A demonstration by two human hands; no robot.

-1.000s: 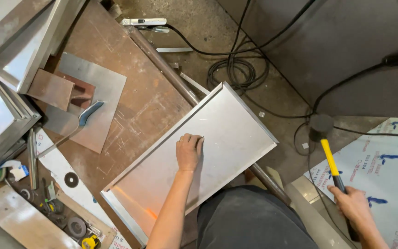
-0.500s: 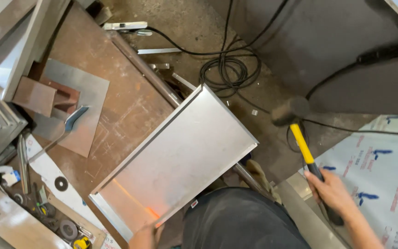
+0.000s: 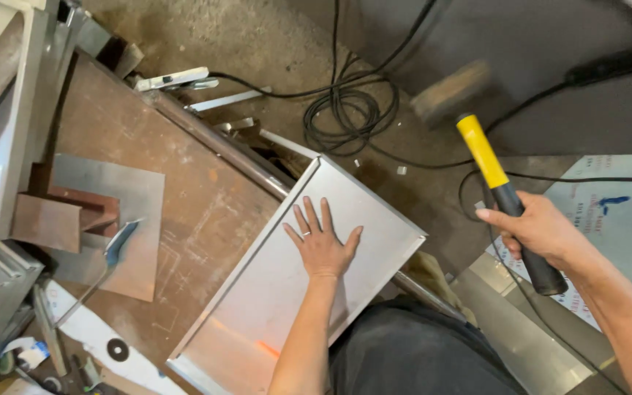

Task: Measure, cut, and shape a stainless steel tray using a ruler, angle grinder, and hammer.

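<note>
I see the sheet-metal tray lying across the edge of the rusty table, under my left hand. That hand's fingers are spread flat, pressing on the tray and gripping nothing. My right hand is clenched around the black grip of a yellow-handled mallet, raised well right of the tray, its head blurred.

Two hands are counted: a left hand laid flat on one folded sheet-metal tray, and a right hand closed round one mallet with a yellow-and-black handle. On the bench one flat metal plate and one rusty steel block are seen. One coil of black cable is counted on the floor.
</note>
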